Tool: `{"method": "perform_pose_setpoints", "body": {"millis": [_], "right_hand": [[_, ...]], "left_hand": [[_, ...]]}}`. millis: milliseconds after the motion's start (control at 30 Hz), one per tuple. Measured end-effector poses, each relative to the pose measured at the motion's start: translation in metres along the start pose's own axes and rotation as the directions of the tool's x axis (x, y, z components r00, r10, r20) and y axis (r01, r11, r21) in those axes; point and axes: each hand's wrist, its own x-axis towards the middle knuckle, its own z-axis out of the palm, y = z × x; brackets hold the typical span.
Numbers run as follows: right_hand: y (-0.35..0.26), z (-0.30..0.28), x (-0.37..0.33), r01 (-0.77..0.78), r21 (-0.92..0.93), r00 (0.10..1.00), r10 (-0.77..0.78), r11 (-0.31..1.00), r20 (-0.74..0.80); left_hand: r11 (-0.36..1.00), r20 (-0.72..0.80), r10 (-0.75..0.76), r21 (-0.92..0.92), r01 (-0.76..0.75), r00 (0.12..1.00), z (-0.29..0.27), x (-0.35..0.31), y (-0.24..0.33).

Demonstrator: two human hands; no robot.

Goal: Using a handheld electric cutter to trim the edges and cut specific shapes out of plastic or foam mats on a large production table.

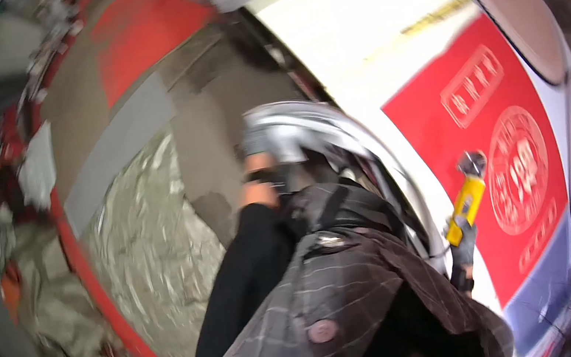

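Note:
My right hand [464, 243], in a grey glove, is closed round the rear end of a yellow angle grinder [468, 203]. The grinder's metal head [472, 163] points away from me, over a red printed sheet [420, 108]. Further left, my left hand [259, 140], also gloved in grey, meets the left end of a curved white-and-silver piece [368, 137]. Motion blur smears its fingers, so I cannot tell how they lie. From there the piece bows round to the right, close to my plaid apron [284, 313].
Beyond the red sheet is a pale panel [350, 19], with pinkish padded shapes [508, 1] at the right. Crumpled greenish sheeting [151, 252] and a grey strip [124, 152] cover the floor at left. Mixed clutter [57, 289] lies past a red edge [107, 304].

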Motion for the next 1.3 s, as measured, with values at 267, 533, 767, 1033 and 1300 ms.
{"method": "perform_pose_setpoints", "body": {"millis": [267,533,767,1033,1300], "right_hand": [[0.037,0.104,-0.056,0.077,0.208,0.996,-0.063,0.975,-0.071],[0.108,0.201,-0.120,-0.050,0.281,0.998,0.041,0.958,0.037],[0.117,0.233,-0.169,-0.050,0.290,0.997,0.033,0.956,0.064],[0.115,0.200,-0.212,0.106,0.382,0.993,-0.075,0.918,-0.095],[0.158,0.141,-0.264,0.235,0.547,0.951,-0.074,0.803,-0.301]], "left_hand": [[0.945,-0.335,0.237,0.298,-0.136,0.912,-0.312,-0.002,-0.042],[0.990,-0.415,-0.034,0.110,0.088,0.909,-0.427,-0.040,-0.124],[0.982,-0.412,-0.172,0.004,0.191,0.895,-0.457,-0.054,-0.152],[0.981,0.159,0.193,-0.043,-0.188,0.968,-0.358,0.023,-0.086],[0.609,0.790,0.189,0.372,-0.701,0.583,-0.048,0.019,-0.047]]}}
